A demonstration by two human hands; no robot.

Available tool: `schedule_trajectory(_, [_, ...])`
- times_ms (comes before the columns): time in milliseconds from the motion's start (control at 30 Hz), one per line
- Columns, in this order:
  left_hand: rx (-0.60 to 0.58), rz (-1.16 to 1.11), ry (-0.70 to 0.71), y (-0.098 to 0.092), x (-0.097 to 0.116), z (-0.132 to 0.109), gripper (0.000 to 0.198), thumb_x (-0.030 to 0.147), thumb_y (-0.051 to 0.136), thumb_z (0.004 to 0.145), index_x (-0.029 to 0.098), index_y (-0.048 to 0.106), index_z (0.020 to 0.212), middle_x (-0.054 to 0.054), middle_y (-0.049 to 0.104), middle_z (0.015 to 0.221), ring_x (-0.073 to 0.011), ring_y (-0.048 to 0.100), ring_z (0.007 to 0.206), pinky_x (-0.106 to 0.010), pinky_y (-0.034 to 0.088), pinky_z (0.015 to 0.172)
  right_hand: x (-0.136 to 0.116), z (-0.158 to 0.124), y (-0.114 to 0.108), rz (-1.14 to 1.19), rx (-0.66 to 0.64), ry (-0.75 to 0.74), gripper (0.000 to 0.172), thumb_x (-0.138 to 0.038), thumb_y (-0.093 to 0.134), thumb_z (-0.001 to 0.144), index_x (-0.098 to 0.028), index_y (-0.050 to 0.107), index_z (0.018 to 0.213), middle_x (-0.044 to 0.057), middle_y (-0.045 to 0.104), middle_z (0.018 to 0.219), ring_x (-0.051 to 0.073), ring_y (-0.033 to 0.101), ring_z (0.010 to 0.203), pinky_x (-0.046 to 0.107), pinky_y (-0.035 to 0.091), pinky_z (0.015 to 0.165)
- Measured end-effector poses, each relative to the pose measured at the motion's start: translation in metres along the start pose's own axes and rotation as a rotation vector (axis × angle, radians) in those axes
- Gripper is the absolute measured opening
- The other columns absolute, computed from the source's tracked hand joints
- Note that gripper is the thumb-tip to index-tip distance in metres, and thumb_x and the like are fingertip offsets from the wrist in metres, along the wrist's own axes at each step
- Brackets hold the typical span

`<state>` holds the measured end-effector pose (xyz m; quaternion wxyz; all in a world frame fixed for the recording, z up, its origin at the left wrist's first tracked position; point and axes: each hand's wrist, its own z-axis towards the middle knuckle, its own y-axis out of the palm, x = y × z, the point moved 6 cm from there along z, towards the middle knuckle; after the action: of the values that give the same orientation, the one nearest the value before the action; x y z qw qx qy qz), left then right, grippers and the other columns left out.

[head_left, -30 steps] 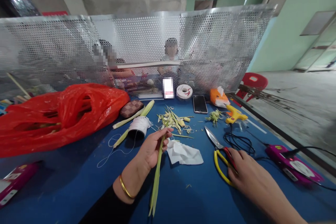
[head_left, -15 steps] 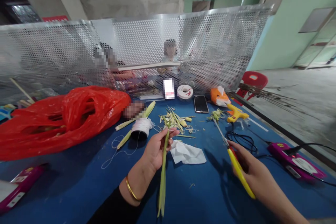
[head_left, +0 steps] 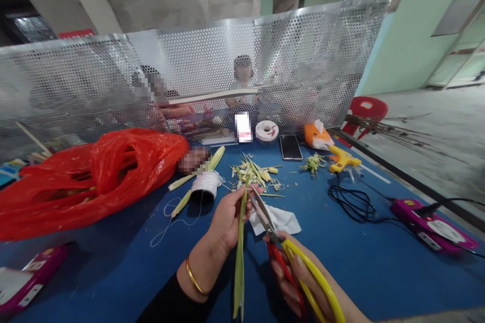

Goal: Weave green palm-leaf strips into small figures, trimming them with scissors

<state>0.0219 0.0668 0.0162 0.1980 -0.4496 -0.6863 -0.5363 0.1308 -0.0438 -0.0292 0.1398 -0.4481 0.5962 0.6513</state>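
My left hand (head_left: 229,219) is closed around a long pale-green corn husk strip (head_left: 240,257), whose split end hangs toward me. In my right hand (head_left: 299,267) is a pair of scissors (head_left: 270,229) with one red and one yellow handle. Its blades are parted, with their tips close to the top of the strip by my left fingertips; whether they touch it I cannot tell. Behind my left hand lies a pile of green scraps (head_left: 257,171). A crumpled white tissue (head_left: 282,219) lies partly behind the blades. A spool of white thread (head_left: 205,185) rests left of my hand.
A red plastic bag (head_left: 113,176) covers the left side. Toward the back are a ribbon roll (head_left: 267,131), a phone (head_left: 291,147) and an orange tissue pack (head_left: 317,136). A yellow glue gun (head_left: 343,159) and purple power strip (head_left: 432,224) sit right. A perforated metal screen (head_left: 212,60) stands behind.
My right hand has brought the scissors left from beside the glue gun to the top of the strip, and their blades have parted. My left hand still grips the strip in nearly the same place.
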Motion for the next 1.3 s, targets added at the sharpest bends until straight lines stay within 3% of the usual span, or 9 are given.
schedule_trajectory(400, [0.041, 0.007, -0.018, 0.002, 0.001, -0.006, 0.025, 0.021, 0.051, 0.091, 0.007, 0.071, 0.091, -0.013, 0.071, 0.092, -0.0008, 0.041, 0.041, -0.011, 0.029, 0.034, -0.004, -0.007, 0.004, -0.031, 0.148, 0.023, 0.060, -0.062, 0.068, 0.076, -0.025, 0.050, 0.120, -0.003, 0.051, 0.072, 0.001, 0.034, 0.043, 0.013, 0.029, 0.037])
schedule_trajectory(667, [0.020, 0.028, -0.018, 0.002, -0.006, -0.002, 0.023, 0.022, 0.056, 0.088, 0.007, 0.073, 0.090, -0.013, 0.073, 0.089, -0.0014, 0.044, 0.043, -0.012, 0.028, 0.034, -0.005, 0.000, 0.006, -0.110, 0.153, -0.041, 0.056, -0.061, 0.066, 0.078, -0.023, 0.051, 0.117, -0.005, 0.050, 0.068, 0.002, 0.032, 0.039, 0.014, 0.031, 0.033])
schedule_trajectory(867, [0.041, 0.046, 0.017, 0.003, -0.005, -0.003, 0.021, 0.021, 0.059, 0.085, 0.007, 0.073, 0.088, -0.012, 0.073, 0.087, -0.0015, 0.043, 0.043, -0.012, 0.027, 0.035, -0.005, 0.004, 0.009, -0.201, 0.161, -0.022, 0.059, -0.065, 0.064, 0.077, -0.018, 0.054, 0.112, -0.009, 0.040, 0.056, 0.003, 0.030, 0.036, 0.014, 0.030, 0.031])
schedule_trajectory(1133, [0.062, 0.044, 0.031, 0.000, -0.005, -0.003, 0.020, 0.026, 0.067, 0.080, 0.009, 0.073, 0.086, -0.011, 0.072, 0.084, -0.0018, 0.041, 0.043, -0.013, 0.028, 0.036, -0.003, 0.007, 0.009, -0.274, 0.211, -0.023, 0.054, -0.068, 0.061, 0.077, -0.019, 0.055, 0.099, -0.011, 0.031, 0.052, 0.001, 0.020, 0.035, 0.013, 0.020, 0.031])
schedule_trajectory(1300, [0.059, 0.054, 0.032, -0.001, -0.006, -0.001, 0.020, 0.024, 0.061, 0.084, 0.008, 0.073, 0.089, -0.012, 0.072, 0.086, -0.0021, 0.041, 0.044, -0.012, 0.028, 0.036, -0.002, 0.007, 0.009, -0.224, 0.213, -0.033, 0.053, -0.066, 0.063, 0.077, -0.018, 0.057, 0.099, -0.011, 0.028, 0.053, 0.000, 0.016, 0.037, 0.013, 0.017, 0.032])
